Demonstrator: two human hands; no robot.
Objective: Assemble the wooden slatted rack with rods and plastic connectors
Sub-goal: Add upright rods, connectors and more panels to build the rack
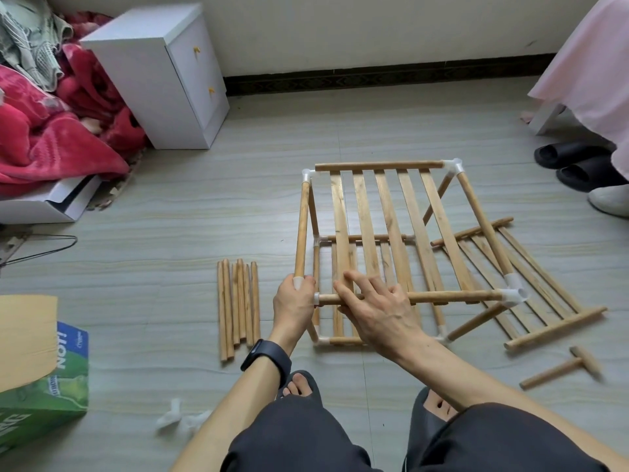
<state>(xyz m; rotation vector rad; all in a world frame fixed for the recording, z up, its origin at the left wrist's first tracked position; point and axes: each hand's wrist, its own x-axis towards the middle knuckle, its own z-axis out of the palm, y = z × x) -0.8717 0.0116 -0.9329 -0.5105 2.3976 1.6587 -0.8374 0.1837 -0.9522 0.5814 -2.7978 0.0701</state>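
The half-built rack (384,199) is standing on the floor (153,233); the left hand (294,301) is gripping the white connector (299,283) at the rack's near left corner; the right hand (377,308) is resting open, fingers spread, across its front rod (452,296); loose rods (238,304) are lying left of the rack, a spare slatted panel (531,277) right of it.

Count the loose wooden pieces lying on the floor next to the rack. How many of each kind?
Loose round wooden rods: 6
Spare wooden slatted panel: 1
Small wooden mallet: 1
Total: 8
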